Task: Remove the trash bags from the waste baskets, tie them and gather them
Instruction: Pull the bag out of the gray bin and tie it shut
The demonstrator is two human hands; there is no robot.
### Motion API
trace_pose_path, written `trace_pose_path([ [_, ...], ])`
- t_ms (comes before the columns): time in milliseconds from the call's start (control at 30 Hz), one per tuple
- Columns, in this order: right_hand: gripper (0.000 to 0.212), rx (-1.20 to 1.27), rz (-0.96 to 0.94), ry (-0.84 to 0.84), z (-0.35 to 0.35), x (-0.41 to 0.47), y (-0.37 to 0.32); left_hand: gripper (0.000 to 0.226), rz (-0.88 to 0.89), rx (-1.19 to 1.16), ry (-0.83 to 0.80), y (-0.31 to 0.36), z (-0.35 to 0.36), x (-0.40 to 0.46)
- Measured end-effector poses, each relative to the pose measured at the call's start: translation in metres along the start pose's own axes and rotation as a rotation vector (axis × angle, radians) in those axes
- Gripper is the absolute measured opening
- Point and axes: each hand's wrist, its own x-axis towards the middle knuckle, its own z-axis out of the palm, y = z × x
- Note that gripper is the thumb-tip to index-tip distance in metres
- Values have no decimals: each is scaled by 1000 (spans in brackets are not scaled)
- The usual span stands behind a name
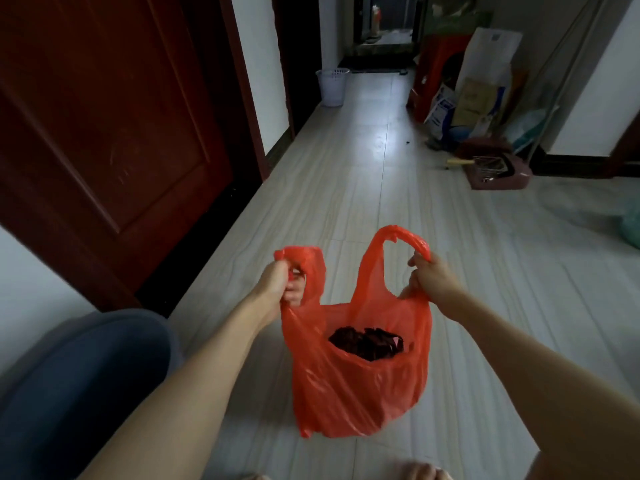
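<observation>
A red plastic trash bag (pixel 356 386) stands on the pale tiled floor in front of me, its mouth open with dark waste showing inside. My left hand (pixel 277 284) grips the bag's left handle loop. Its right handle loop is held up by my right hand (pixel 431 278), fingers curled round the plastic. The two handles are pulled apart and are untied. A white slatted waste basket (pixel 332 87) stands far down the hallway by the left wall, with no bag visible in it.
A dark red door (pixel 114 126) fills the left wall. Boxes, paper bags and a red stool (pixel 440 74) are piled at the right wall, with a dustpan (pixel 498 169) on the floor. A greenish bag (pixel 632 228) lies at the right edge. My knee (pixel 79 382) is lower left.
</observation>
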Motion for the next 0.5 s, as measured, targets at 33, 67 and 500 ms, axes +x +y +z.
trace_pose_path([
  [33,18,-8,-4,19,0,1,0,49,46,-51,50,4,0,2],
  [67,18,-12,-12,15,0,1,0,50,112,-110,101,7,-1,3],
  [500,21,-255,-2,-118,-3,-11,7,46,239,-439,51,24,-38,-4],
])
